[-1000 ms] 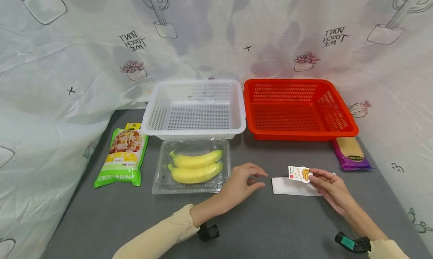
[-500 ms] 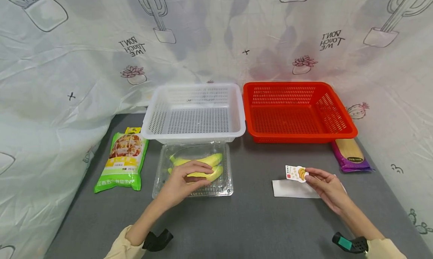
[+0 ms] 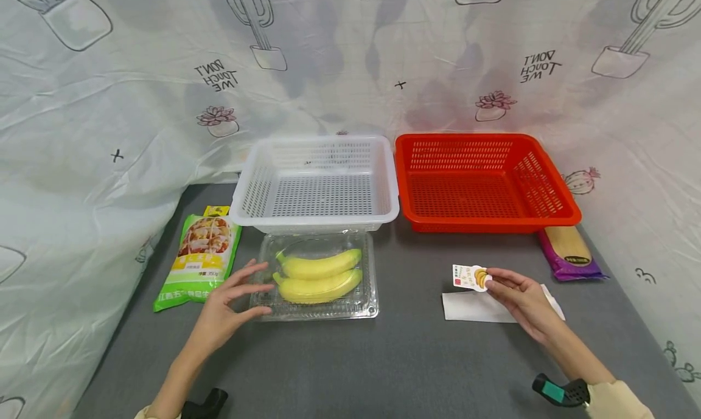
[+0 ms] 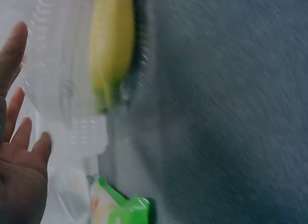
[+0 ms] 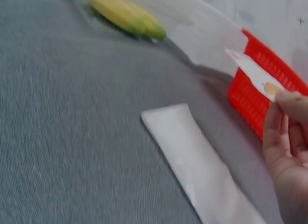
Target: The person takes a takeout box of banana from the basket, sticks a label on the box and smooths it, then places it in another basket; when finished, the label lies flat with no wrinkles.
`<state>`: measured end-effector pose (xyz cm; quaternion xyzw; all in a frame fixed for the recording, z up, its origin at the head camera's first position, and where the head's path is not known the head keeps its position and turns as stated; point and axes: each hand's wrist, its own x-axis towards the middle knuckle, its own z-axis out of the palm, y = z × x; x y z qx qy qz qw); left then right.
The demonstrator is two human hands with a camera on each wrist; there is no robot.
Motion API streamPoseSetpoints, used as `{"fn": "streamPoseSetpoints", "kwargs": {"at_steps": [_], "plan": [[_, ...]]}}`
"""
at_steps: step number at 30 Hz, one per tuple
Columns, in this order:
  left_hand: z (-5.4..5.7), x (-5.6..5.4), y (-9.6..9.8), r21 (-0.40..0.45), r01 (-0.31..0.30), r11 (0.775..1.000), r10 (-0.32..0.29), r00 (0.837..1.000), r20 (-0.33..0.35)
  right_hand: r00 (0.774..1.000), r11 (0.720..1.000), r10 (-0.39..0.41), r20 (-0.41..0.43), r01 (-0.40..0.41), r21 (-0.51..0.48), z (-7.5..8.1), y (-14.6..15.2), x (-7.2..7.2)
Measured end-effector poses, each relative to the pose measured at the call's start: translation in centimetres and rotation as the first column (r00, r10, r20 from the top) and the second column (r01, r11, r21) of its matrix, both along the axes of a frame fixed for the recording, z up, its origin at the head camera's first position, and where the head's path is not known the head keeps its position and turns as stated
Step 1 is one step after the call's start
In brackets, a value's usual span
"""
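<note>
My right hand [image 3: 523,300] pinches a small white label [image 3: 468,277] printed with bananas, between thumb and fingers. The label is held above a folded white paper strip [image 3: 476,308] on the table. Two yellow bananas [image 3: 317,287] lie side by side in a clear plastic clamshell box [image 3: 374,294] in front of the white basket. At the box's left side my left hand [image 3: 219,312] has its fingers spread, with nothing in them. In the left wrist view, these fingers [image 4: 20,46] appear beside the box, and a banana [image 4: 113,46] shows blurred.
Behind stand a white basket [image 3: 314,221] and a red basket [image 3: 493,224], side by side. A green food packet [image 3: 202,261] lies left of the box. A purple noodle packet [image 3: 572,258] lies partly under the red basket's right edge. A patterned curtain [image 3: 350,60] hangs behind.
My left hand has swept left, from between the box and paper, across the bananas, to the box's left side. My right hand has shifted slightly left with the label.
</note>
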<state>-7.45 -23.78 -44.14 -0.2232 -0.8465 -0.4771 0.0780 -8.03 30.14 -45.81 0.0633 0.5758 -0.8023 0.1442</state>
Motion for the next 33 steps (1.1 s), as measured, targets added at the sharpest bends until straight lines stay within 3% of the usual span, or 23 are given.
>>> {"fn": "streamPoseSetpoints", "kwargs": {"at_steps": [3, 8, 17, 23, 33], "plan": [[-0.5, 0.2, -0.6, -0.100, -0.037, 0.994, 0.037, 0.999, 0.002, 1.000, 1.000, 0.011, -0.004, -0.011, 0.000, 0.5, -0.8, -0.3], [-0.7, 0.3, -0.9, -0.168, -0.043, 0.985, 0.053, 0.997, 0.055, 1.000, 1.000, 0.029, 0.011, -0.029, 0.011, 1.5, -2.0, -0.6], [-0.7, 0.1, -1.1, -0.193, -0.019, 0.981, 0.032, 0.997, 0.066, 0.995, 0.998, 0.050, 0.089, -0.046, -0.054, 3.6, -4.6, -1.1], [-0.5, 0.0, -1.0, -0.202, -0.025, 0.979, 0.039, 0.997, 0.065, 0.991, 0.991, 0.096, 0.097, -0.086, -0.102, 4.8, -6.4, -1.6], [-0.7, 0.0, -0.8, -0.199, -0.039, 0.979, 0.055, 0.996, 0.074, 0.989, 0.993, 0.100, 0.110, -0.092, -0.078, 5.5, -10.3, -3.0]]}}
